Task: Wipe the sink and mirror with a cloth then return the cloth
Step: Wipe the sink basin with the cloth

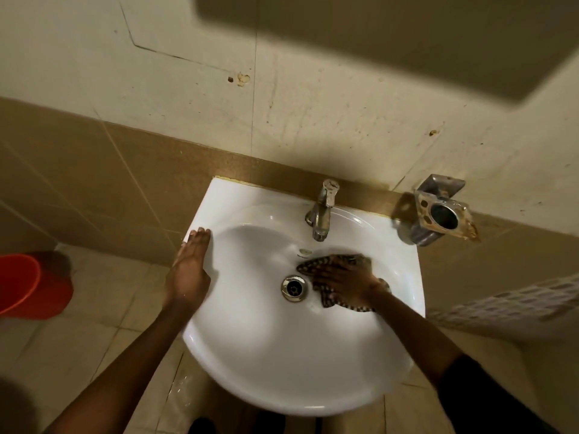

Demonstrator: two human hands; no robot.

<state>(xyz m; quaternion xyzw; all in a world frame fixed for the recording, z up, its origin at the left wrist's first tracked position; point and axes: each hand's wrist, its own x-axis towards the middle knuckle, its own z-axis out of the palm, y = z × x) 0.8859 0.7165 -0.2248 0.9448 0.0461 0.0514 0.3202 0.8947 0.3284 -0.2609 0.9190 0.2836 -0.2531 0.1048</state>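
A white ceramic sink (282,364) hangs on the tiled wall below me. My right hand (341,278) lies flat on a dark patterned cloth (360,261), pressing it against the basin's right inner wall, just right of the metal drain (294,288). My left hand (191,264) rests flat on the sink's left rim, fingers together and pointing to the wall, holding nothing. A metal tap (322,211) stands at the back of the sink. The dark edge at the top may be the mirror (407,36); I cannot tell.
A rusty metal toothbrush holder (438,214) juts from the wall right of the tap. A red bucket (31,285) stands on the floor at the left. A white patterned surface (517,305) lies at the right edge.
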